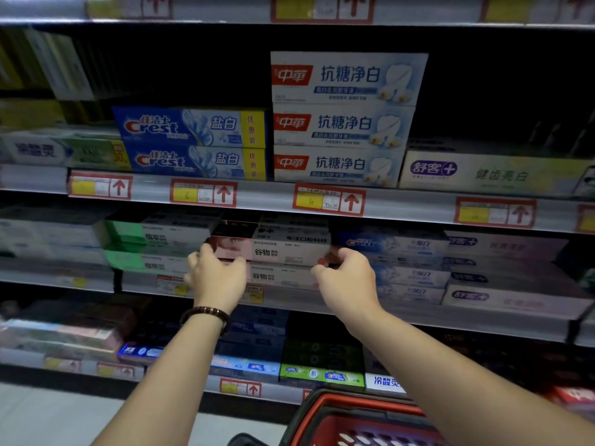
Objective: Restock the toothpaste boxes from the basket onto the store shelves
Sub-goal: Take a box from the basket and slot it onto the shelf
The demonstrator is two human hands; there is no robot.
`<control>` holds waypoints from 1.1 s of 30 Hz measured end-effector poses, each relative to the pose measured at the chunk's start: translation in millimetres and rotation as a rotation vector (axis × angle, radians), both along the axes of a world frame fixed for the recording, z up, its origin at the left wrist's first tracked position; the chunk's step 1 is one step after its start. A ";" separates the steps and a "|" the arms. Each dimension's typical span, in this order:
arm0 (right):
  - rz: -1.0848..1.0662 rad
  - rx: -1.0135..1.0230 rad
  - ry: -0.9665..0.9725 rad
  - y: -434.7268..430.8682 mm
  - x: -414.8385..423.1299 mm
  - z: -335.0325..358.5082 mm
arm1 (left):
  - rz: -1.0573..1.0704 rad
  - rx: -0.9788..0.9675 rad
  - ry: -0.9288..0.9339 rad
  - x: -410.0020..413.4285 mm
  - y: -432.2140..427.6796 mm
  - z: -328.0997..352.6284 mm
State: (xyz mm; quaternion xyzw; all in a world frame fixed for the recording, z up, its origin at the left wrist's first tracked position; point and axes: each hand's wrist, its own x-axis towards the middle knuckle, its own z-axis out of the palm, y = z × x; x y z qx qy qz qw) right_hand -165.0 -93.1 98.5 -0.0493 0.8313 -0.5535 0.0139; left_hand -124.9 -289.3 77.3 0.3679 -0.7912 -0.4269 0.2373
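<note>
Down at the bottom edge of the frame sat one red basket [325, 410]. Only its rim and a strip of mesh wall showed, so what was left inside could not be told. Up from there, two bare forearms reached in, a dark beaded bracelet [206, 312] on the left wrist.

At centre frame, both hands were on one toothpaste box [283, 251]. The left hand [217, 275] had its grip pinching the pink left end, and the right hand [349, 278] had its grip curled round the right end. The box lay level, resting on top of one matching box [280, 276] in the lower-middle shelf [467, 323] row, apparently lined up but not let go. My read was mid-placement: this box was all but shelved, with release to come and an unknown number to follow.

The neighbouring stacks to left and right were too blurred to count.

Further back, on the shelf above, two blue Crest boxes [193, 136] were stacked left of centre. Three white boxes [344, 123] were stacked just beside them, and one pale box [483, 173] lay to their right. Four full red-arrow price tags [328, 201] ran along that shelf's rail. That shelf had dark gaps above its stacks, so there was room for more.
</note>
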 end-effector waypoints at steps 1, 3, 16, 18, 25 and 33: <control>0.004 0.000 -0.005 -1.3 -0.1 0.0 | -0.005 0.006 0.010 -0.6 0.5 0.5; 0.018 -0.002 -0.016 -3.7 0.4 1.0 | -0.015 0.024 0.042 -2.6 1.7 0.4; 0.057 0.000 -0.015 -4.7 -6.8 -1.5 | -0.046 0.003 -0.017 -8.2 4.9 -2.5; 0.064 -0.003 -0.010 -4.4 -7.2 -1.9 | -0.046 0.011 -0.015 -8.8 4.8 -2.8; 0.072 -0.027 -0.010 -3.2 -11.7 -8.0 | -0.043 0.006 0.002 -9.0 6.3 -3.0; 0.086 0.005 0.016 9.3 -10.0 -4.6 | -0.019 -0.003 0.040 -7.8 3.5 -3.2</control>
